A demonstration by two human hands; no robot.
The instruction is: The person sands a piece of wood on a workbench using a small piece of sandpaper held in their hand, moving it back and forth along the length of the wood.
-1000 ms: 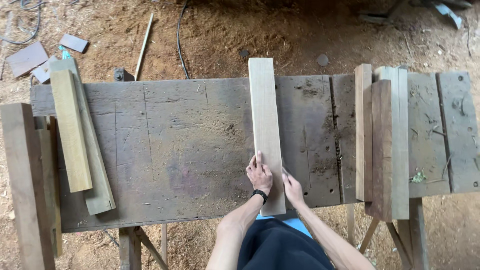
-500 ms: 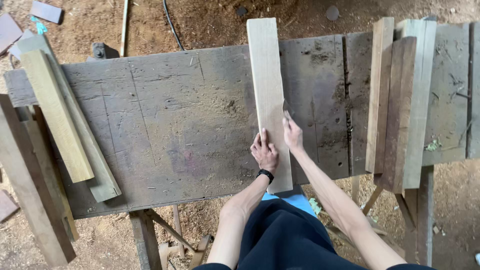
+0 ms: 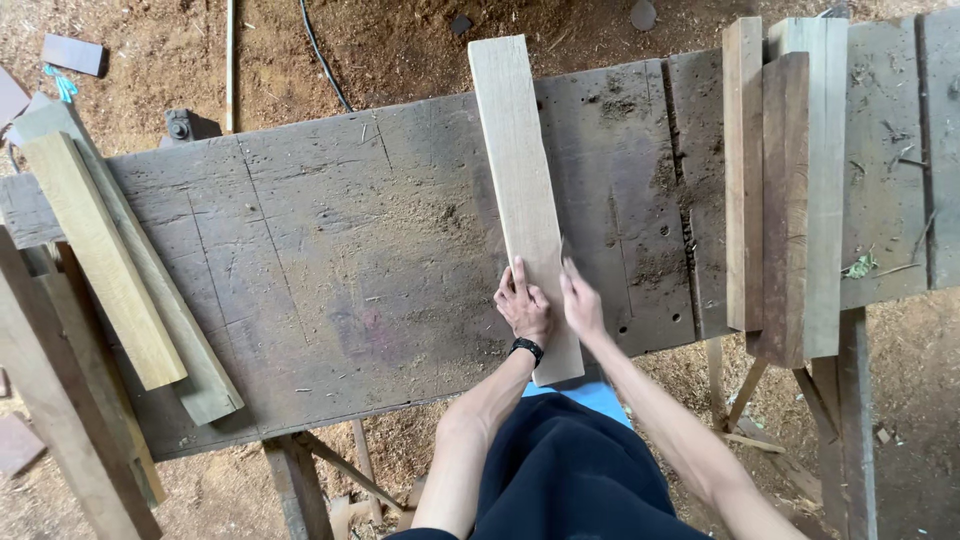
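A pale wooden plank lies across a dark, worn workbench, its far end jutting past the bench's back edge and its near end past the front. My left hand, with a black wristband, rests flat on the plank's near part, fingers spread. My right hand presses on the plank's right edge beside it. I cannot tell whether it holds something thin.
Two light planks lie stacked at the bench's left end, beside a leaning board. Three upright planks lie on the right. Sawdust covers the dirt floor, with a black cable and scrap offcuts.
The view has shifted and tilted a little. My hands stay on the plank's near part; the right hand has drawn back closer to the left.
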